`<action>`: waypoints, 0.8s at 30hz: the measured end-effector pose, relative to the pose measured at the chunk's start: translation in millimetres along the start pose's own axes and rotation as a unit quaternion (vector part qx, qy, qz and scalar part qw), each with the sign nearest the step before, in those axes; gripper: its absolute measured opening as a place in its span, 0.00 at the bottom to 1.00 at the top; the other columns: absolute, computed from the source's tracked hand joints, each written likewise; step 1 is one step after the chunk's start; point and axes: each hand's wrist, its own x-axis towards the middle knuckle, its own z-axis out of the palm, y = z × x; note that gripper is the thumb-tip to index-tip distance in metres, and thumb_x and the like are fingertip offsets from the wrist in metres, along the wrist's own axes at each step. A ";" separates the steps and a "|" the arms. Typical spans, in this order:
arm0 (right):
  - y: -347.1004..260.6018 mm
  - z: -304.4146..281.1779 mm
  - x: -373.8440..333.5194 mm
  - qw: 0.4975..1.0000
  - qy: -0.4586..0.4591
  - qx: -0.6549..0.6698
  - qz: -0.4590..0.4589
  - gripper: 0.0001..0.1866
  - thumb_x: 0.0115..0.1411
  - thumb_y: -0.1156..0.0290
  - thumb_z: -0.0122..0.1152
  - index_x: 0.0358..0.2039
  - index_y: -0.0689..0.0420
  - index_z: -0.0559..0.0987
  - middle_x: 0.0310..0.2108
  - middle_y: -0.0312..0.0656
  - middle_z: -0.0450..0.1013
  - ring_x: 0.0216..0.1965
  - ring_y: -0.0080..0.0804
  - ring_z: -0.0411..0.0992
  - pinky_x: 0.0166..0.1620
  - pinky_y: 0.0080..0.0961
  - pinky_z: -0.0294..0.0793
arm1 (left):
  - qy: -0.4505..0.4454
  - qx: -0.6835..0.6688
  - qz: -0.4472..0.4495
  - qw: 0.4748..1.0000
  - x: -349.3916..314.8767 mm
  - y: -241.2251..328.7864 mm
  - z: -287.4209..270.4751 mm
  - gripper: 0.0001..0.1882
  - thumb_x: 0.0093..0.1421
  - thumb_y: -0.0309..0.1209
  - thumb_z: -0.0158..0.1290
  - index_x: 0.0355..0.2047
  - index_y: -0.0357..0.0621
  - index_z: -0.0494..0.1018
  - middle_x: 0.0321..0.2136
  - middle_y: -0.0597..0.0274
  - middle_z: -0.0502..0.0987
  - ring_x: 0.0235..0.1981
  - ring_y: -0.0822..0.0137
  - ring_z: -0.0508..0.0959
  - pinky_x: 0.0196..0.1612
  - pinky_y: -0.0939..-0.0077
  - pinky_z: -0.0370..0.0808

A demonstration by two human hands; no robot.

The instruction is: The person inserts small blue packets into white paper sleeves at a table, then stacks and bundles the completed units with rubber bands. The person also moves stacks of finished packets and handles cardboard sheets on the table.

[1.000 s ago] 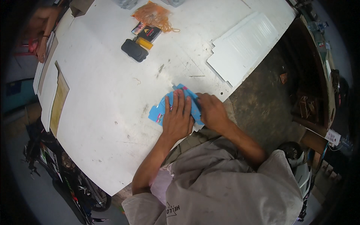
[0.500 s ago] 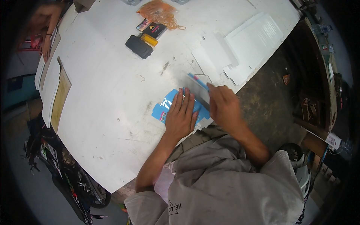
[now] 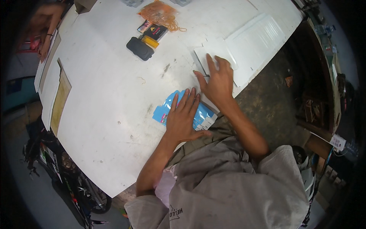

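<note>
My left hand [image 3: 182, 118] lies flat with spread fingers on a glossy blue flat carton [image 3: 167, 107], whose notched white-edged flaps [image 3: 207, 123] stick out at the table's near edge. The palm covers the carton's middle. Farther off and to the right, my right hand [image 3: 219, 80] is open, thumb and fingers apart, nothing visible between them. Its fingertips are over or against a white flat cardboard piece [image 3: 209, 51]; whether they touch it I cannot tell. Beyond lie more white flat carton pieces [image 3: 259, 34], overlapping along the table's right edge.
On the white table [image 3: 103, 99] lie a dark grey case [image 3: 140, 48], a yellow lighter [image 3: 149, 41], a black box [image 3: 156, 31] and a bag of orange rubber bands [image 3: 158, 14]. Another person's hand [image 3: 44, 51] rests at the far left edge. A motorcycle [image 3: 72, 179] stands lower left.
My right hand has moved away from the blue carton toward the white pieces and let go of the blue-edged flat piece it held. My left hand stays on the blue carton, its thumb now spread outward.
</note>
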 end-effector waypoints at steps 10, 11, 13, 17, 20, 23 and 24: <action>9.7 -29.2 -61.0 0.988 -0.127 0.032 -0.075 0.26 0.60 0.78 0.62 0.60 0.66 0.74 0.39 0.52 0.76 0.35 0.51 0.74 0.39 0.43 0.72 | 0.043 0.035 0.007 0.998 -6.8 -12.1 17.1 0.29 0.70 0.43 0.51 0.65 0.39 0.70 0.69 0.45 0.66 0.72 0.47 0.63 0.71 0.43 0.57; 7.7 -29.6 -62.5 0.988 -0.131 0.002 -0.084 0.25 0.61 0.77 0.61 0.59 0.66 0.75 0.39 0.53 0.76 0.35 0.51 0.75 0.38 0.43 0.73 | 0.041 0.015 -0.004 0.999 -9.3 -10.7 18.9 0.29 0.70 0.42 0.50 0.66 0.39 0.69 0.69 0.44 0.66 0.72 0.47 0.63 0.71 0.43 0.57; 5.3 -27.5 -63.8 0.986 -0.136 -0.003 -0.095 0.23 0.63 0.75 0.60 0.58 0.66 0.74 0.39 0.56 0.78 0.34 0.53 0.77 0.37 0.45 0.74 | 0.018 0.042 -0.025 0.999 -7.7 -6.4 15.9 0.31 0.69 0.41 0.50 0.68 0.38 0.66 0.70 0.43 0.64 0.72 0.46 0.61 0.72 0.42 0.56; -15.9 -37.7 -59.9 0.882 -0.312 0.307 0.173 0.15 0.65 0.70 0.61 0.48 0.67 0.79 0.32 0.61 0.78 0.31 0.56 0.78 0.37 0.47 0.75 | -0.029 0.153 -0.009 0.988 -8.6 -3.5 9.9 0.33 0.69 0.42 0.50 0.69 0.35 0.64 0.72 0.42 0.59 0.73 0.46 0.59 0.73 0.40 0.54; 2.7 -33.9 -47.8 0.925 -0.253 0.235 0.161 0.12 0.65 0.68 0.63 0.41 0.66 0.82 0.31 0.61 0.78 0.33 0.57 0.79 0.38 0.48 0.76 | -0.027 0.123 0.039 0.991 -3.0 -13.4 9.0 0.35 0.68 0.44 0.51 0.69 0.34 0.63 0.72 0.42 0.59 0.73 0.46 0.59 0.72 0.41 0.55; 40.1 -29.6 -28.3 0.999 0.003 -0.019 0.035 0.17 0.62 0.70 0.66 0.52 0.59 0.82 0.38 0.55 0.81 0.43 0.54 0.78 0.47 0.48 0.75 | 0.006 0.013 0.038 0.999 -5.4 -10.4 9.3 0.36 0.67 0.44 0.53 0.68 0.34 0.64 0.72 0.41 0.60 0.73 0.45 0.59 0.73 0.40 0.52; 49.8 -30.6 -20.9 0.996 0.013 -0.092 -0.009 0.22 0.62 0.73 0.66 0.57 0.58 0.80 0.39 0.54 0.81 0.44 0.54 0.76 0.49 0.47 0.74 | 0.014 -0.009 0.036 0.999 -7.8 -10.1 9.8 0.35 0.66 0.44 0.53 0.68 0.35 0.65 0.71 0.41 0.61 0.73 0.45 0.59 0.73 0.40 0.51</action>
